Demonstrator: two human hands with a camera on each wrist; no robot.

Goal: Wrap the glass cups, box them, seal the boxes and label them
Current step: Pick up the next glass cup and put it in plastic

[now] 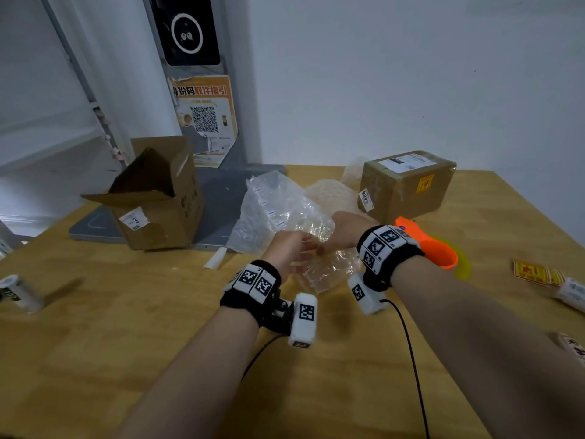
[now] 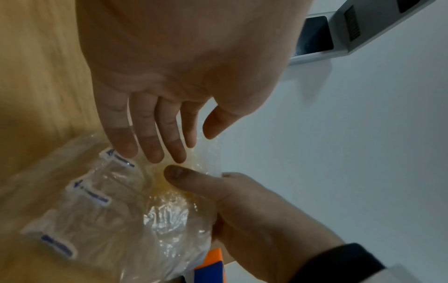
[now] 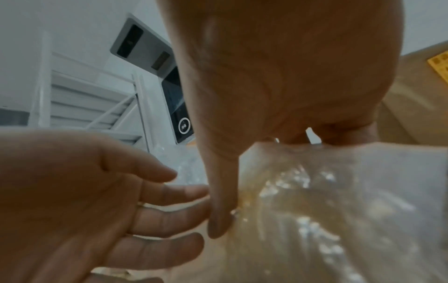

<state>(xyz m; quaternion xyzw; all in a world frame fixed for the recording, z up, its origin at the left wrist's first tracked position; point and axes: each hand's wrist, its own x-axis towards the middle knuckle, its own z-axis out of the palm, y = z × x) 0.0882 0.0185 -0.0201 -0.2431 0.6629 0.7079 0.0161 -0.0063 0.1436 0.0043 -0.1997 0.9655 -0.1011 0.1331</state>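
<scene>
- While both forearms are reaching out over it, the wooden table [image 1: 95,343] is carrying everything in view, with a grey stand's flat base lying on its far left part.
- An open cardboard box [image 1: 158,201] is standing on that base at the far left, its flaps sticking up and outward.
- A sealed cardboard box [image 1: 408,185], bearing a white label on top and a yellow sticker on its side, is sitting at the far right of the table.
- A clear air-cushion wrap [image 1: 319,264] is bunching up in the middle of the table, between the two hands; whether a glass cup is lying inside it cannot be told.
- More crumpled clear wrap [image 1: 272,204] is lying just behind it.
- An orange tape dispenser [image 1: 437,248] is resting just beyond the right wrist.
- The right hand [image 2: 242,210] is gripping the wrap's edge, its thumb pressing on top and its fingers [image 1: 326,247] curling under the plastic.
- The left hand [image 3: 72,191] is hovering beside the wrap with its fingers [image 2: 155,134] released, straight and slightly spread, the tips just beside the right thumb.
- Yellow stickers [image 1: 535,274] are lying at the table's right edge.
</scene>
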